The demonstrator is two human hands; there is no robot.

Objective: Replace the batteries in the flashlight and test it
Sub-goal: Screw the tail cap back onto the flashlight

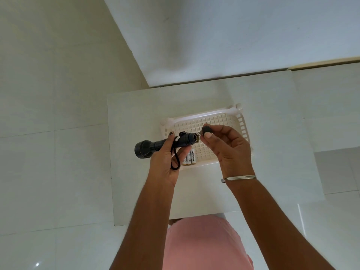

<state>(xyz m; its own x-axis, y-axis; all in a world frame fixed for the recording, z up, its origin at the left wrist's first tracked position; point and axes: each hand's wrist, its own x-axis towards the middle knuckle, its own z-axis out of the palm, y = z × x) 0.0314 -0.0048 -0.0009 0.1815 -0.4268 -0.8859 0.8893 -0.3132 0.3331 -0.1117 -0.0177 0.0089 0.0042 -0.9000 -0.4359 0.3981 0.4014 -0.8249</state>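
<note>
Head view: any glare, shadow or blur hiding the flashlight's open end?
Head view: soft even light, no glare on the black cylindrical flashlight; its open end is sharp; the white batteries in the white plastic lattice basket sit in hand shadow; wide-angle bends the edges.

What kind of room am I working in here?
Probably a home room, though which one can't be told: glossy pale floor tiles, a plain white wall, and a small white table holding a white plastic basket with batteries.
</note>
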